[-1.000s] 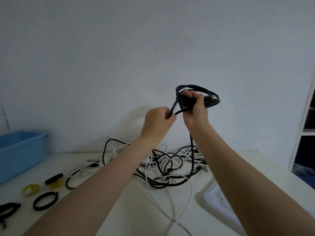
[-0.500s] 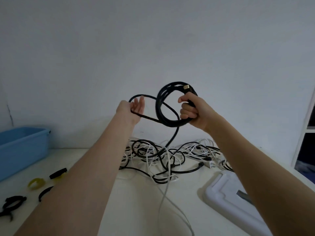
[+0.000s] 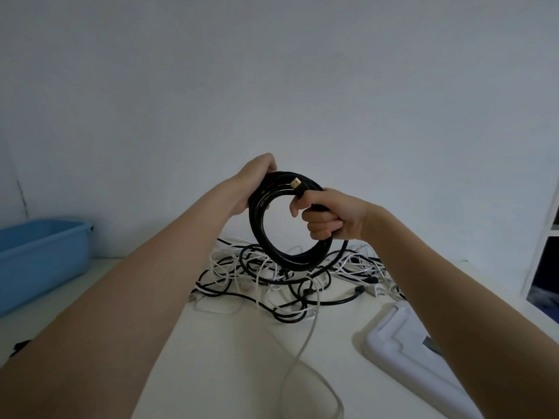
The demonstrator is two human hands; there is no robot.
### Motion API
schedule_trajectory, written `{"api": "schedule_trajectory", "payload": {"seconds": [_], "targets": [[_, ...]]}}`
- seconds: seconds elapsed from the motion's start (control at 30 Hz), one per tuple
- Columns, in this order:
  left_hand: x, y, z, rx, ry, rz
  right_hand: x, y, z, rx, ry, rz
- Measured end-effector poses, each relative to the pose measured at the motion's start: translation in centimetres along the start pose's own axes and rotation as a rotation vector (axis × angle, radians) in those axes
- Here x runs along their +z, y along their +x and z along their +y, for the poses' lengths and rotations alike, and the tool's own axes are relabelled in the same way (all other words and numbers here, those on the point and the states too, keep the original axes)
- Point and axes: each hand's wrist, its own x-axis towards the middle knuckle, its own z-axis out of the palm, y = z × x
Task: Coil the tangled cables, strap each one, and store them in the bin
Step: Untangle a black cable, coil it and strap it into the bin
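White table, plain wall: black cable coiled, clutched aloft by left hand and right hand; unstrapped yet, tangle waiting below, blue bin far left.

Plain pale grey-white wall across the whole upper half of the frame, bare and evenly lit by soft, dim, bluish light. Faint vertical crack or seam on the wall at the far left edge. White tabletop filling the lower half, meeting the wall along a line at mid-height. White shelving unit at the right edge, upright frame pale, dark openings between the shelves. White angled plastic piece lying flat on the tabletop at lower right, partly hidden.
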Motion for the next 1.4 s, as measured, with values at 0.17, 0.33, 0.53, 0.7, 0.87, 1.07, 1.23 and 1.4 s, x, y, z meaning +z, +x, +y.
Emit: {"api": "schedule_trajectory", "payload": {"seconds": [0.17,0.33,0.53,0.7,0.87,1.07,1.23,1.4], "targets": [[0.0,-1.3,0.4,0.057,0.295,-0.368,-0.3,-0.2,1.1,0.012,0.008,0.076],[0.7,-1.1,0.1,0.102,0.61,-0.374,-0.1,0.1,1.6,0.025,-0.196,0.248],[1.1,-0.9,-0.8,0.114,0.661,-0.252,1.1,0.7,1.6,0.042,-1.113,0.622],[1.5,-0.9,-0.1,0.188,0.725,-0.235,1.5,0.7,2.6,-0.038,-1.483,0.888],[0.8,-1.3,1.2,0.28,0.62,-0.228,0.5,1.0,2.5,-0.25,-0.779,0.897],[0.5,-1.6,-0.5,0.348,0.264,-0.149,-0.6,-1.3,0.7,-0.131,-0.005,0.258],[1.0,-1.0,-1.4,0.313,-0.344,0.119,-0.4,-0.9,1.0,-0.189,0.437,0.369],[4.1,-1.1,-2.9,0.183,-0.869,0.191,1.3,1.7,-0.6,-0.444,0.611,0.706]]}}
